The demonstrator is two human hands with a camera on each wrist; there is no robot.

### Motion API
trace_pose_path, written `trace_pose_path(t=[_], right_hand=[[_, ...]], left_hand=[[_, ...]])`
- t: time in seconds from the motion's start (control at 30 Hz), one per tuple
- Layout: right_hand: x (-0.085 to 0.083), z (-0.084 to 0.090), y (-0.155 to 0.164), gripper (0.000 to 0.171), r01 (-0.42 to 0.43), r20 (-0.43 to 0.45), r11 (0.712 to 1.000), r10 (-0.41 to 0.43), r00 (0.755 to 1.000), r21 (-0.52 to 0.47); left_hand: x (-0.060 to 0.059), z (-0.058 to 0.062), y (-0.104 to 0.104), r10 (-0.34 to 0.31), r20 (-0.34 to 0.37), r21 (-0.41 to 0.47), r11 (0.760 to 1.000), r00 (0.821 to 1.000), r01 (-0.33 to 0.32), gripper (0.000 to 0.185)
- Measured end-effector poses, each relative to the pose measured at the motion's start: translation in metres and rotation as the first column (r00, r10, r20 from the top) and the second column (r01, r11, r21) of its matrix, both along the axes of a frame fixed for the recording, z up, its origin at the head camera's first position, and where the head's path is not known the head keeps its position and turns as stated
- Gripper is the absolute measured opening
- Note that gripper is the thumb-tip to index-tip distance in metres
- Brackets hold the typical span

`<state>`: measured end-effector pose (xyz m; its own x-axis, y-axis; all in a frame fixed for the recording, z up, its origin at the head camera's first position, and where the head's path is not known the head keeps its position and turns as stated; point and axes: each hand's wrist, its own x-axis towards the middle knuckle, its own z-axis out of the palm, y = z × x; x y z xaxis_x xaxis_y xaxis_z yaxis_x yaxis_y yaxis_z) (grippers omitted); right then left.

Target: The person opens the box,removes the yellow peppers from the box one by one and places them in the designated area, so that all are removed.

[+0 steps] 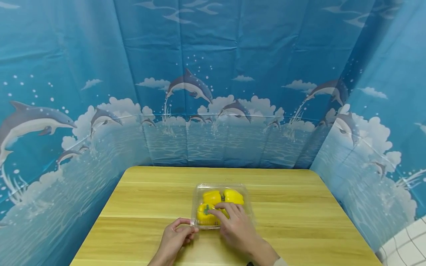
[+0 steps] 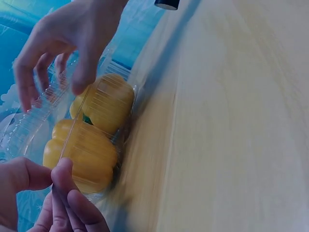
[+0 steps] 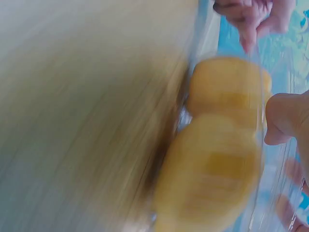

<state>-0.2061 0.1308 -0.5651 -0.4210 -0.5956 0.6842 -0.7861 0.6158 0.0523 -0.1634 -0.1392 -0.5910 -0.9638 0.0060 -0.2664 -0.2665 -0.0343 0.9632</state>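
A clear plastic box (image 1: pixel 195 195) holding several yellow bell peppers (image 1: pixel 233 195) sits on the table in the head view. One near-left pepper (image 1: pixel 203 215) shows its green stem; the near-right one is mostly hidden by my right hand (image 1: pixel 237 226). At the box's near left corner my left hand (image 1: pixel 174 236) pinches the thin plastic edge between thumb and fingers, as the left wrist view also shows. My right hand hovers over the near right part of the box, fingers spread and bent, gripping nothing visible. Whether its fingertips touch the plastic I cannot tell. The right wrist view is blurred.
The box stands on a wooden table (image 1: pixel 146 199) with rounded far corners. A blue curtain (image 1: pixel 213 144) printed with dolphins and waves surrounds the table's back and sides. White tiled flooring (image 1: pixel 407 242) shows at the lower right.
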Motion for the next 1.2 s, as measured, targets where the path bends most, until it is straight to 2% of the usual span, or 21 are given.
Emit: trace_pose_path(t=[0.17, 0.33, 0.53, 0.63, 0.8, 0.93, 1.2], right_hand=[[-0.004, -0.004, 0.024, 0.07, 0.073, -0.008, 0.995, -0.073, 0.997, -0.062], [-0.009, -0.009, 0.04, 0.07, 0.14, 0.057, 0.984, -0.135, 0.989, -0.112], [-0.01, -0.009, 0.044, 0.061, 0.142, 0.162, 0.985, -0.125, 0.979, -0.1], [-0.01, -0.009, 0.044, 0.061, 0.152, 0.172, 0.984, -0.135, 0.976, -0.093], [-0.01, -0.008, 0.045, 0.061, 0.175, 0.17, 0.98, -0.158, 0.973, -0.094], [-0.01, -0.008, 0.045, 0.06, 0.176, 0.171, 0.98, -0.157, 0.973, -0.098], [-0.009, -0.004, 0.05, 0.064, 0.13, 0.213, 0.988, -0.109, 0.971, -0.083]], left_hand=[[0.001, 0.001, -0.001, 0.018, -0.003, -0.001, 1.0, 1.0, -0.018, 0.036], [0.002, 0.001, -0.002, 0.007, -0.039, -0.046, 0.999, 0.999, -0.009, 0.034], [0.002, 0.001, 0.001, 0.004, -0.115, -0.125, 0.992, 0.993, -0.019, 0.035], [0.001, 0.001, 0.004, 0.009, -0.144, -0.14, 0.99, 0.99, -0.029, 0.052], [-0.004, 0.006, 0.009, -0.032, -0.216, -0.156, 0.988, 0.976, -0.002, 0.075], [-0.008, 0.008, 0.012, -0.03, -0.25, -0.181, 0.983, 0.968, -0.016, 0.073], [-0.01, 0.009, 0.013, 0.022, -0.244, -0.158, 0.985, 0.969, -0.062, 0.07]])
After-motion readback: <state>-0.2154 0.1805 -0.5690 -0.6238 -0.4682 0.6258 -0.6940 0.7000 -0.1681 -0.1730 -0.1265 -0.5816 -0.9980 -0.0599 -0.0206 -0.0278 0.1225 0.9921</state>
